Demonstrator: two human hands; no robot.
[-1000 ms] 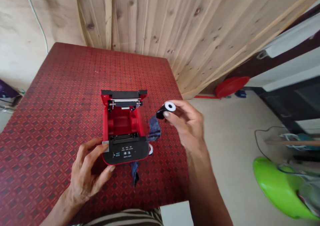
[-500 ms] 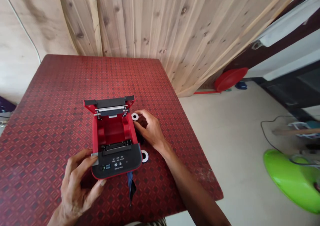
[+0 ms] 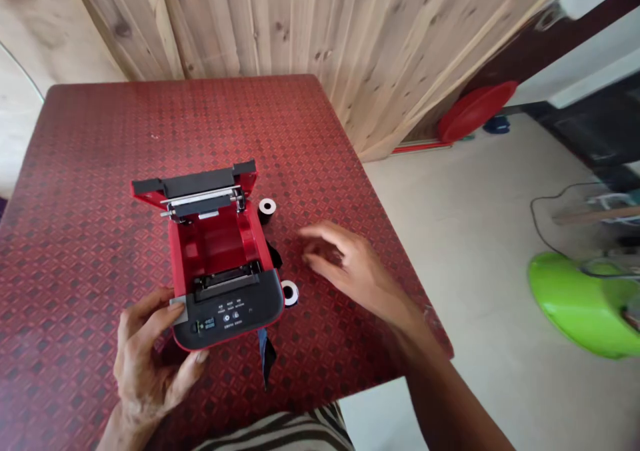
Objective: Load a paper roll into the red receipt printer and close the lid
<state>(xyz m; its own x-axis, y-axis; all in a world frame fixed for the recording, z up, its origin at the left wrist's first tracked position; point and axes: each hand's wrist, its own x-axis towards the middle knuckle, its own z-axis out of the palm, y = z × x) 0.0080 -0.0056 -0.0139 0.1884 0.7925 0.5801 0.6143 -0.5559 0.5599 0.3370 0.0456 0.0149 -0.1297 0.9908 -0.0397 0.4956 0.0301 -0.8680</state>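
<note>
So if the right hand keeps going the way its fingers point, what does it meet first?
Probably the red printer. The right hand points left at its right side, between the two black rolls; depth is unclear.

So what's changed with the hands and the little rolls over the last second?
The right hand set its black roll down on the table beside the open red printer, let go and drew back to the right, now empty. The left hand stayed on the printer's front corner; the second roll stayed put.
</note>
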